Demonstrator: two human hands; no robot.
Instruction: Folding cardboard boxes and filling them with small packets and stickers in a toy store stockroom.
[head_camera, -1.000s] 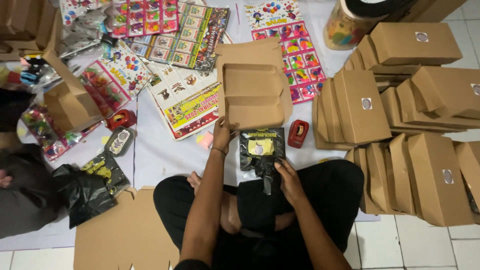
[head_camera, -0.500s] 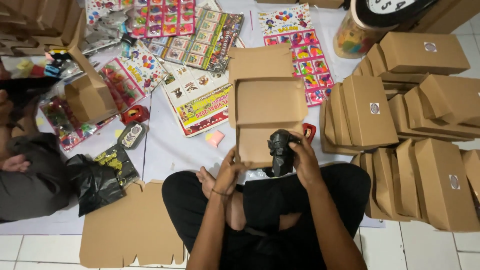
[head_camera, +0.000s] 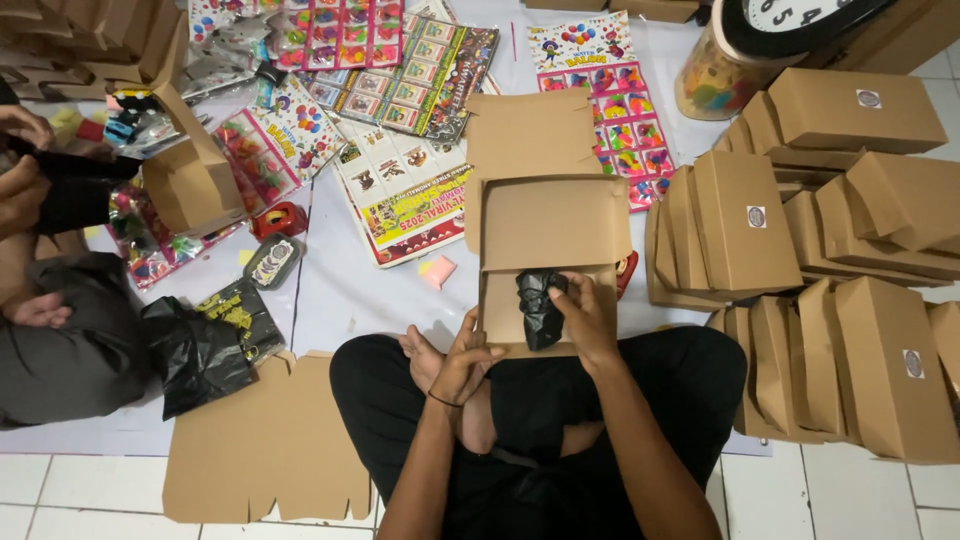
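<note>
Fingers of your right hand (head_camera: 585, 318) wrap around a black bag (head_camera: 540, 308) and press it down inside the open brown box (head_camera: 553, 222). Your left hand (head_camera: 468, 362) holds the box's near edge with bent fingers. Closed brown boxes (head_camera: 745, 225) are stacked at your right, and a flat cardboard sheet (head_camera: 262, 440) lies at your left.

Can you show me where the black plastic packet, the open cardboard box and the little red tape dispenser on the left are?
black plastic packet (head_camera: 541, 308): head view, on its crumpled middle.
open cardboard box (head_camera: 553, 222): head view, on the raised inner flap.
red tape dispenser (head_camera: 280, 219): head view, on its red body.
</note>
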